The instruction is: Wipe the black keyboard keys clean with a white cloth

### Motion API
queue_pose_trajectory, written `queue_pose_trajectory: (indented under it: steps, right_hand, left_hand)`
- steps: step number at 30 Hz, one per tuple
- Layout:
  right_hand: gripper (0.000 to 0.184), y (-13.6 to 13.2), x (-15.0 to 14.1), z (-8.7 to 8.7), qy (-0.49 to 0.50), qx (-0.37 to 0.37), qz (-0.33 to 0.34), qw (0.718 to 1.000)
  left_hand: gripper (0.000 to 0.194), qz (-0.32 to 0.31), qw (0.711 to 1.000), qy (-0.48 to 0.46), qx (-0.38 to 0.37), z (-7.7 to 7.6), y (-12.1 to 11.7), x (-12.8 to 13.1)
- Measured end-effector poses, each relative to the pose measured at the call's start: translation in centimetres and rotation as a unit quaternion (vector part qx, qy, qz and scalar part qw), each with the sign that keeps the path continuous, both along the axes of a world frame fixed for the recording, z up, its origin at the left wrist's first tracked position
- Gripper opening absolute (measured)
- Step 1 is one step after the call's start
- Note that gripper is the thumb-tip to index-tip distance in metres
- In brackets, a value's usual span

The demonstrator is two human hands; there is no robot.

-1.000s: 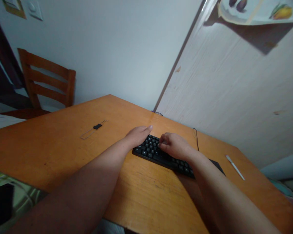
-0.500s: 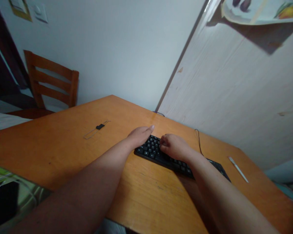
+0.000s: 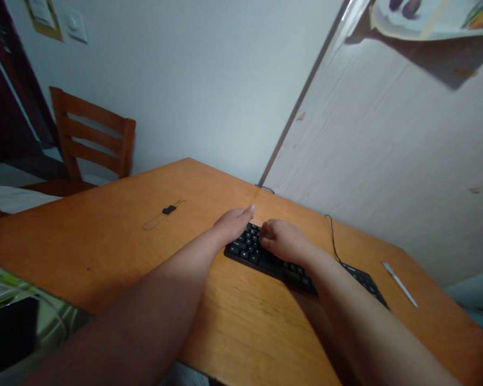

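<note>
A black keyboard (image 3: 265, 260) lies on the orange wooden table (image 3: 104, 252), near the wall. My left hand (image 3: 233, 222) rests at the keyboard's left end with its fingers stretched out flat and holds nothing. Over the keys my right hand (image 3: 284, 240) sits with its fingers curled down onto them. My right forearm hides the middle of the keyboard.
A thin black cable (image 3: 332, 236) runs from the keyboard toward the wall. A white pen (image 3: 399, 276) lies at the right. A small black clip on a wire loop (image 3: 165, 213) lies left of my hands. A wooden chair (image 3: 92, 142) stands behind the table.
The view has drifted slightly, so everything sits a little further right in the frame. Both hands stay on the keyboard in the same poses.
</note>
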State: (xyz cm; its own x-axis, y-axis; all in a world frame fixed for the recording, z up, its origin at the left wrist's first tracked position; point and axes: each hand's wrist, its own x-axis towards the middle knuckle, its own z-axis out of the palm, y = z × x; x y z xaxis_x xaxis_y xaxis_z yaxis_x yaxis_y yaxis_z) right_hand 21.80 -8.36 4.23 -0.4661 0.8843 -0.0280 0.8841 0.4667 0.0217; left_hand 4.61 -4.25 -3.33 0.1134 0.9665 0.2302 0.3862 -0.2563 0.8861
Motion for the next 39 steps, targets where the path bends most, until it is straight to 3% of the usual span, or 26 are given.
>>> queue_pose_trajectory:
  steps: [13, 17, 23, 28, 33, 39]
  right_hand:
    - [0.019, -0.1, 0.0, 0.3, 0.018, -0.02, 0.01, 1.0]
    - [0.019, 0.0, -0.5, 0.0, 0.048, 0.013, 0.014, 0.999]
    - [0.018, 0.1, -1.4, -0.2, 0.015, -0.01, 0.02, 1.0]
    - [0.019, 0.3, -1.5, 0.0, 0.008, 0.017, 0.017, 1.0]
    - [0.018, 0.5, -1.2, 0.2, 0.034, -0.03, 0.03, 0.999]
    - [0.02, 0.4, -2.2, -0.4, 0.05, 0.027, 0.017, 0.998]
  left_hand:
    - [0.074, 0.007, 0.998, -0.05, -0.032, -0.2, 0.3, 0.0]
    - [0.073, 0.006, 0.997, -0.064, -0.032, -0.1, 0.2, 0.0]
    - [0.074, 0.008, 0.996, -0.073, -0.043, 0.1, 0.1, 0.0]
    - [0.075, 0.004, 0.996, -0.079, -0.041, 0.0, 0.2, 0.0]
    - [0.077, 0.003, 0.996, -0.086, -0.039, -0.1, 0.3, 0.0]
    - [0.078, 0.0, 0.99, -0.127, -0.061, 0.0, 0.6, -0.1]
